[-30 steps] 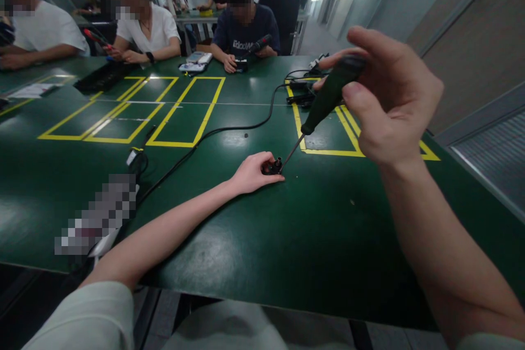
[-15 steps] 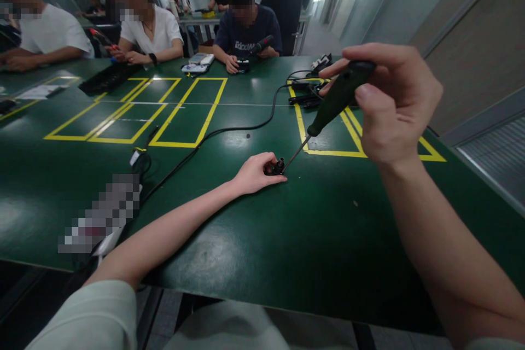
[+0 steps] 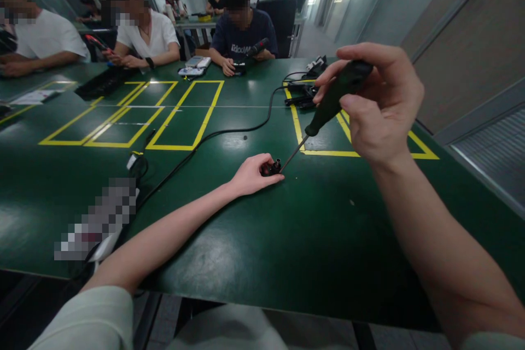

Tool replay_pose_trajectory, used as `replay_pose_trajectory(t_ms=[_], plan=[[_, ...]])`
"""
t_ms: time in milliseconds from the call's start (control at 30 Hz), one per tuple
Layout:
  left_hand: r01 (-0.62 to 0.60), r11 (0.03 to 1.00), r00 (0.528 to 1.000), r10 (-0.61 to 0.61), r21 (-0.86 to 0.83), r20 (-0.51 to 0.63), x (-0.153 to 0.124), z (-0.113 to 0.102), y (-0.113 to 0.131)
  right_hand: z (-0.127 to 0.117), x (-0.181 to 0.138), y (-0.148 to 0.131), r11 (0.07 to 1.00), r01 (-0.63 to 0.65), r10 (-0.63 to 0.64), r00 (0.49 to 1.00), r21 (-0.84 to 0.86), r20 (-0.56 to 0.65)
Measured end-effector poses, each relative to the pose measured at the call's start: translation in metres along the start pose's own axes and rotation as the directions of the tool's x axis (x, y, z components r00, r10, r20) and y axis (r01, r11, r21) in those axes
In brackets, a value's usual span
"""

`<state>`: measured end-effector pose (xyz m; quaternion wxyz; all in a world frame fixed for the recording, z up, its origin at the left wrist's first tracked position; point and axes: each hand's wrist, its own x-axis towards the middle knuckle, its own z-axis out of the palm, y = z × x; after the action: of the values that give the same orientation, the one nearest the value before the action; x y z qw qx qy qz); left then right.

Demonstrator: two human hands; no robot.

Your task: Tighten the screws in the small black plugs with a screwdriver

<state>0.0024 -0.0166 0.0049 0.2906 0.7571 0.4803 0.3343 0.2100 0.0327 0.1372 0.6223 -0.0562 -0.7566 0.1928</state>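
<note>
Near the middle of the green table (image 3: pixel 229 229), my left hand (image 3: pixel 251 176) is closed around a small black part (image 3: pixel 270 168) with a short metal-ringed tube standing up from it. Its kind is too small to tell, and my fingers hide some of it. Up and to the right, my right hand (image 3: pixel 379 104) grips the dark green handle of a screwdriver (image 3: pixel 334 99). The shaft slants down to the left, and its tip meets the right side of the black part; whether it sits in a screw I cannot make out.
A black cable (image 3: pixel 221 131) curves across the table from a blurred-out block (image 3: pixel 100 219) beside my left forearm. Black pieces (image 3: pixel 301 95) lie inside yellow tape outlines (image 3: pixel 332 153) at the right. Across the table, a person in a dark shirt (image 3: pixel 246 33) and others sit working.
The view has shifted slightly, moving everything a little left. My right hand has turned slightly on the screwdriver handle; the tip stays at the black part in my left hand.
</note>
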Motion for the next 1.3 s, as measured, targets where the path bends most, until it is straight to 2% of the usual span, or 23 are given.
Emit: replay_pose_trajectory(t_ms=[100,167,233,367,467,533,600,667,833,967,1300], plan=[[0.005,1.0,1.0,-0.005,0.001,-0.002,0.0,-0.001,-0.001,-0.001,0.003,0.004,0.999,0.026,-0.023,0.989,0.023,-0.148],[0.015,1.0,1.0,-0.015,0.014,-0.008,0.0,-0.001,0.0,-0.004,0.004,0.005,0.999,0.03,-0.023,0.981,0.034,-0.19],[0.033,0.998,0.999,-0.033,0.048,-0.004,-0.001,-0.001,0.001,-0.006,0.005,0.004,0.999,0.004,0.002,0.988,0.033,-0.153],[0.073,0.993,0.997,-0.073,0.087,-0.009,-0.003,-0.002,0.002,-0.008,0.003,-0.003,0.994,-0.103,0.1,0.993,0.04,0.058],[0.027,0.994,0.999,-0.024,-0.103,0.031,-0.002,-0.006,-0.002,-0.004,0.002,-0.009,0.993,-0.096,0.087,0.989,0.075,0.119],[-0.01,0.969,0.99,0.044,-0.246,0.131,-0.002,-0.01,-0.005,-0.001,0.002,-0.012,0.992,-0.084,0.076,0.993,0.091,0.096],[0.0,0.954,0.977,0.064,-0.301,0.202,-0.002,-0.012,-0.006,0.002,0.002,-0.014,0.992,-0.065,0.059,0.996,0.104,0.06],[0.024,0.963,0.98,0.031,-0.269,0.196,-0.002,-0.011,-0.006,0.005,0.002,-0.016,0.994,-0.027,0.025,0.999,0.105,0.027],[0.031,0.996,0.997,-0.024,-0.089,0.079,-0.004,-0.006,-0.002,0.008,0.002,-0.018,0.999,0.042,-0.041,0.998,0.019,-0.042],[0.035,0.998,0.997,-0.031,-0.048,0.07,-0.003,-0.006,-0.001,0.01,0.002,-0.018,0.995,0.091,-0.092,0.994,-0.033,-0.051],[0.022,0.998,0.998,-0.018,-0.065,0.063,-0.003,-0.005,-0.003,0.011,-0.006,-0.016,0.997,-0.039,0.038,0.999,-0.07,-0.018]])
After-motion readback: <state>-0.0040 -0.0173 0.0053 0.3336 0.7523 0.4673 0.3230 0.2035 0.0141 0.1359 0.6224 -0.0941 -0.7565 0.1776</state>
